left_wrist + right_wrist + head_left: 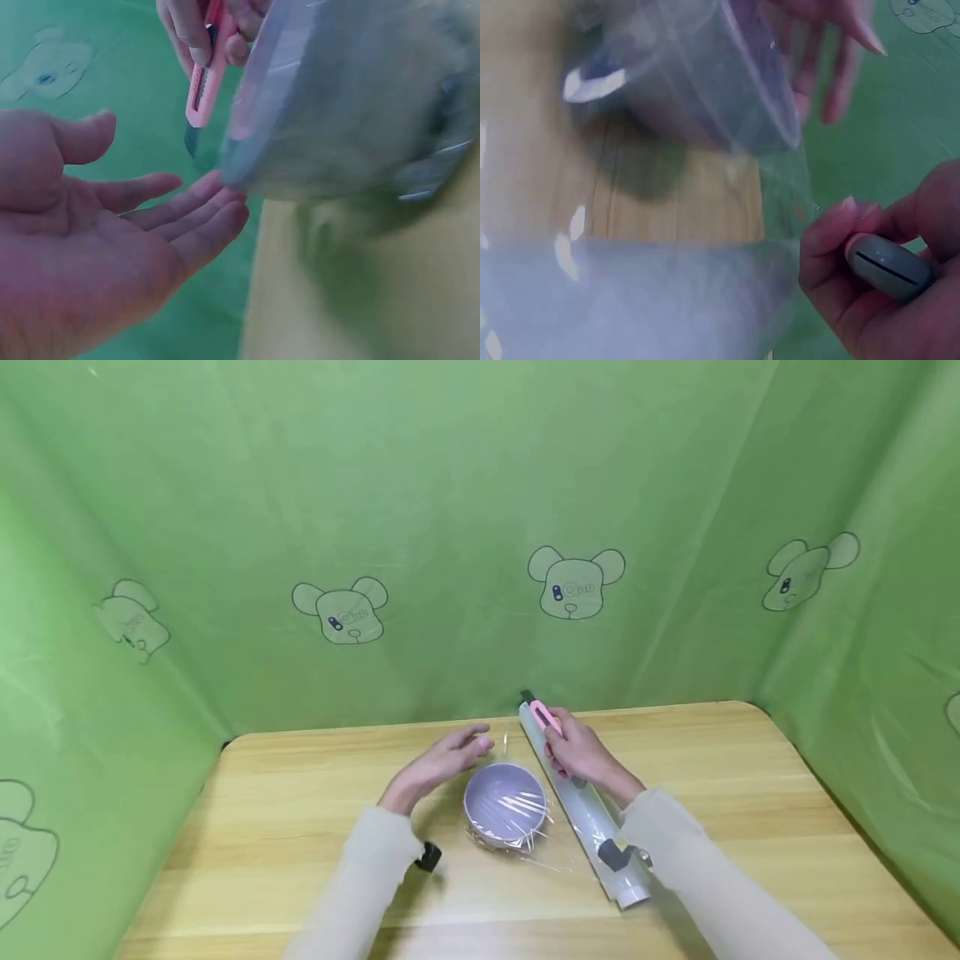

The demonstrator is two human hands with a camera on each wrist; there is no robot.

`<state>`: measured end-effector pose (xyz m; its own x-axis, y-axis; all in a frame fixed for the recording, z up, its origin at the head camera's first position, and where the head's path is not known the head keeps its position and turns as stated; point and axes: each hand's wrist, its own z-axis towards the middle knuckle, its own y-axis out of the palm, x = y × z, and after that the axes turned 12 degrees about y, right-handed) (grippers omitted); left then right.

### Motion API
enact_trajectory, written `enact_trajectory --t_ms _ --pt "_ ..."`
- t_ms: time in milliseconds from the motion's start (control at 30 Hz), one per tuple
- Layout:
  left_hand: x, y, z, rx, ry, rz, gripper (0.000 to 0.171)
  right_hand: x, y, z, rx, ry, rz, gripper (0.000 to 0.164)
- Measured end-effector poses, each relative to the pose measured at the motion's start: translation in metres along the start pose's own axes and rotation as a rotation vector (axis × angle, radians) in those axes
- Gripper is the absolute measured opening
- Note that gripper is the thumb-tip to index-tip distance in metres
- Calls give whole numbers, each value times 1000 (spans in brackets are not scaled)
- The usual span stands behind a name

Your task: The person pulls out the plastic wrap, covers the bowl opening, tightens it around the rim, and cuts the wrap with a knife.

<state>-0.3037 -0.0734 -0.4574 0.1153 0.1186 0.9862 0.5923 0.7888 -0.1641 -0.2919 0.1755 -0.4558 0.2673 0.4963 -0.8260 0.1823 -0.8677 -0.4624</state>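
A lilac bowl (504,802) stands on the table with clear cling film stretched over it, creased and shiny along its near side. My right hand (581,752) grips a pink utility knife (546,717) over the cling film roll (600,839), just right of the bowl. In the left wrist view the knife (206,94) has its dark blade out, pointing away from that hand. My left hand (446,760) is held at the bowl's upper left, holding nothing. Its fingers are extended in the left wrist view, with the fingertips (232,214) near the bowl's rim.
The roll lies slanted on the wooden table (300,827), reaching toward its far edge. Loose film (791,180) spans between bowl and roll in the right wrist view. Green curtains (450,527) printed with bear heads enclose the table's back and sides.
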Motion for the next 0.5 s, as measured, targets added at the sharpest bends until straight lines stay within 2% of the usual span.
enact_trajectory --t_ms 133,267,400,500 --pt "15 -5 43 -33 -77 64 51 8 -2 5 17 -14 -75 54" --pt "13 -5 76 -42 -217 50 50 12 -1 8 46 -60 -128 55" --pt "3 -5 97 -21 -317 -48 48 11 -1 9 68 -85 -152 54" --pt "-5 -5 107 4 -337 -99 42 8 -3 9 74 -85 -165 54"
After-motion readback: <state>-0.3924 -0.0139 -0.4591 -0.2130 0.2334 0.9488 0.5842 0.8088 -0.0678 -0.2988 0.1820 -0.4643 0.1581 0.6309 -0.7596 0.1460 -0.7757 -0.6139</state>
